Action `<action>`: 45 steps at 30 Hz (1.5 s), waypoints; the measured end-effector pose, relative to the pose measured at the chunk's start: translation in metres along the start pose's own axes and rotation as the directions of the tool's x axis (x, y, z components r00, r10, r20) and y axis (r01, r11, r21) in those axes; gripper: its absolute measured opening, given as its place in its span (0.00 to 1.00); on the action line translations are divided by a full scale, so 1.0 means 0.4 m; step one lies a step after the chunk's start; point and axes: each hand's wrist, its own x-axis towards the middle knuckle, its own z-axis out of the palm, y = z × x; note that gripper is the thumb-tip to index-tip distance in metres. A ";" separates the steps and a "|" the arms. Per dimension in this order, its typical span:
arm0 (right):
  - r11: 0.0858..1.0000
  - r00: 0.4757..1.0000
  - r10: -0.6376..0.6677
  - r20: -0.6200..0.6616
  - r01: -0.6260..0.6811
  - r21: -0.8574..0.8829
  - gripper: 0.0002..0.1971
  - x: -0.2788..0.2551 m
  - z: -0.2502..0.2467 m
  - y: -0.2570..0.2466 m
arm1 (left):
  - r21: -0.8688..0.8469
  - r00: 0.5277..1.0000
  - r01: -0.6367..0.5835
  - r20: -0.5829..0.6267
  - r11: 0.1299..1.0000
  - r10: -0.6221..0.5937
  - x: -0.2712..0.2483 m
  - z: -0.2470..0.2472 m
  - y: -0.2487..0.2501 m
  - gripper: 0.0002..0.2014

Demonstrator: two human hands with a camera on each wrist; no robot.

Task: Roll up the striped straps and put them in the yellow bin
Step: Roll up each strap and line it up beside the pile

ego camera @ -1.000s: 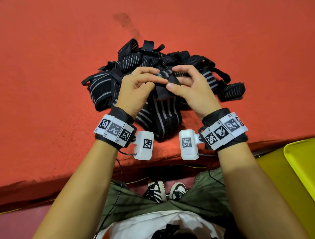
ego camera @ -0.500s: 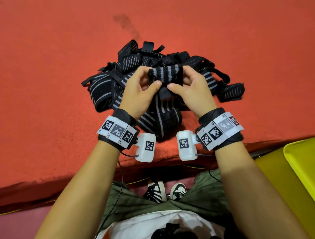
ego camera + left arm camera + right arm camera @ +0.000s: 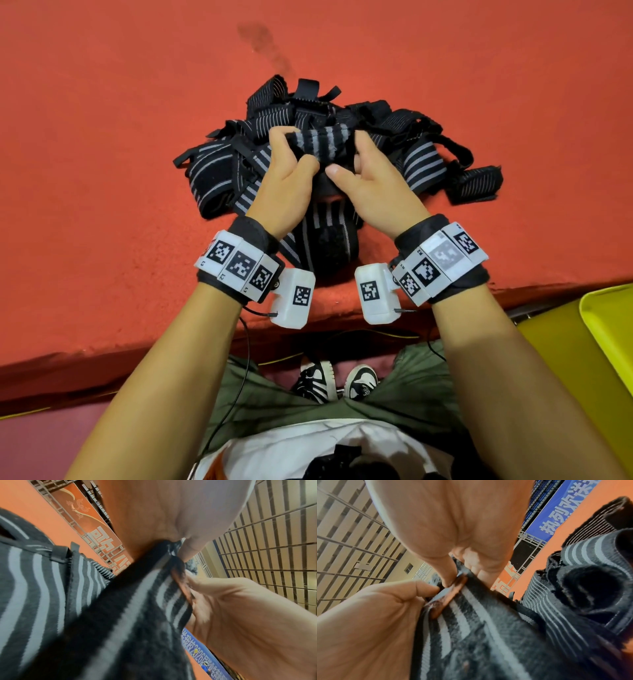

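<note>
A heap of black straps with grey stripes (image 3: 424, 161) lies on the red table (image 3: 102, 137). Both hands hold one striped strap (image 3: 320, 144) just above the heap, its free length hanging down toward the table's front edge. My left hand (image 3: 291, 164) pinches its left end between thumb and fingers, and my right hand (image 3: 356, 161) pinches its right end. The wrist views show the same strap (image 3: 130, 601) (image 3: 471, 622) held taut between the two hands. The yellow bin (image 3: 606, 322) shows at the right edge, below the table.
A dark stain (image 3: 263, 44) marks the table beyond the heap. The table's front edge (image 3: 137, 346) runs across the lower view, with my legs and shoes (image 3: 335, 380) beneath it.
Both hands have lifted the strap's top edge and turned it over, so a striped fold now faces up between the fingers. The heap has not shifted.
</note>
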 end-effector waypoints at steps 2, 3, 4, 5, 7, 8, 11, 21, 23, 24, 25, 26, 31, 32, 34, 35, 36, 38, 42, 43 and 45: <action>0.997 0.998 -0.063 -0.024 0.064 0.043 0.13 0.000 -0.003 0.000 | 0.027 0.996 -0.082 0.023 0.996 0.081 -0.005 -0.009 -0.009 0.13; 0.994 0.996 -0.080 -0.045 0.082 0.068 0.12 -0.001 -0.005 0.001 | 0.039 0.991 -0.125 0.042 0.991 0.123 -0.008 -0.013 -0.014 0.13; 0.992 0.994 -0.086 -0.073 0.092 0.083 0.12 -0.002 -0.009 0.003 | 0.042 0.986 -0.155 0.066 0.987 0.152 -0.011 -0.017 -0.020 0.13; 0.991 0.991 -0.089 -0.103 0.099 0.090 0.11 -0.004 -0.010 0.008 | 0.039 0.983 -0.169 0.085 0.985 0.165 -0.014 -0.020 -0.026 0.14; 0.989 0.985 -0.095 -0.145 0.110 0.102 0.09 -0.008 -0.006 0.018 | 0.048 0.981 -0.175 0.098 0.983 0.170 -0.018 -0.023 -0.033 0.16; 0.988 0.982 -0.094 -0.161 0.113 0.108 0.09 -0.011 -0.001 0.021 | 0.059 0.981 -0.179 0.092 0.982 0.173 -0.019 -0.022 -0.035 0.17; 0.992 0.983 -0.077 -0.167 0.092 0.088 0.08 -0.019 0.019 0.035 | 0.062 0.978 -0.207 0.047 0.976 0.204 -0.027 -0.018 -0.038 0.18; 0.966 0.998 0.037 0.043 -0.047 0.256 0.11 -0.046 0.011 0.029 | 0.017 0.968 -0.222 -0.114 0.975 0.223 -0.051 -0.016 -0.057 0.20; 0.976 1.000 0.016 0.014 -0.018 0.217 0.12 -0.048 0.010 0.034 | 0.008 0.973 -0.207 -0.107 0.978 0.207 -0.054 -0.015 -0.061 0.19; 0.978 1.000 0.009 0.005 -0.010 0.211 0.13 -0.049 0.010 0.038 | -0.003 0.975 -0.197 -0.105 0.980 0.195 -0.055 -0.016 -0.061 0.19; 0.977 1.000 0.006 -0.001 -0.006 0.215 0.14 -0.050 0.010 0.041 | -0.024 0.978 -0.185 -0.103 0.983 0.181 -0.057 -0.017 -0.059 0.19; 0.973 1.000 0.007 -0.002 -0.007 0.233 0.14 -0.052 0.011 0.044 | -0.034 0.981 -0.169 -0.106 0.985 0.164 -0.059 -0.020 -0.056 0.18; 0.943 0.998 0.031 -0.060 -0.009 0.334 0.19 -0.056 0.012 0.046 | -0.146 0.993 0.055 -0.096 0.988 -0.069 -0.064 -0.013 -0.038 0.16; 0.938 0.996 0.039 -0.084 -0.008 0.346 0.20 -0.052 0.011 0.043 | -0.190 0.991 0.107 -0.064 0.976 -0.121 -0.066 -0.010 -0.039 0.15; 0.933 0.991 0.042 -0.124 0.005 0.359 0.19 -0.042 0.008 0.036 | -0.154 0.993 0.111 -0.014 0.982 -0.115 -0.072 -0.003 -0.038 0.14; 0.935 0.991 0.034 -0.131 0.015 0.356 0.18 -0.038 0.006 0.034 | -0.110 0.996 0.087 -0.002 0.990 -0.088 -0.074 0.000 -0.040 0.14; 0.939 0.991 0.022 -0.136 0.026 0.343 0.17 -0.036 0.004 0.032 | -0.078 0.998 0.059 0.000 0.995 -0.059 -0.075 0.002 -0.045 0.14; 0.951 0.989 0.005 -0.145 0.040 0.307 0.17 -0.033 0.000 0.032 | -0.060 0.999 0.030 0.013 0.998 -0.029 -0.073 0.003 -0.052 0.14; 0.969 0.995 -0.028 -0.095 0.050 0.241 0.14 -0.034 0.002 0.043 | 0.008 0.999 0.047 0.027 0.999 -0.047 -0.065 0.005 -0.063 0.14; 0.977 0.996 -0.035 -0.084 0.052 0.207 0.13 -0.033 0.004 0.046 | 0.014 0.998 0.062 0.013 0.998 -0.062 -0.063 0.005 -0.061 0.15; 0.984 0.996 -0.035 -0.076 0.048 0.172 0.12 -0.032 0.009 0.054 | 0.031 0.996 0.084 -0.020 0.996 -0.084 -0.055 0.003 -0.059 0.18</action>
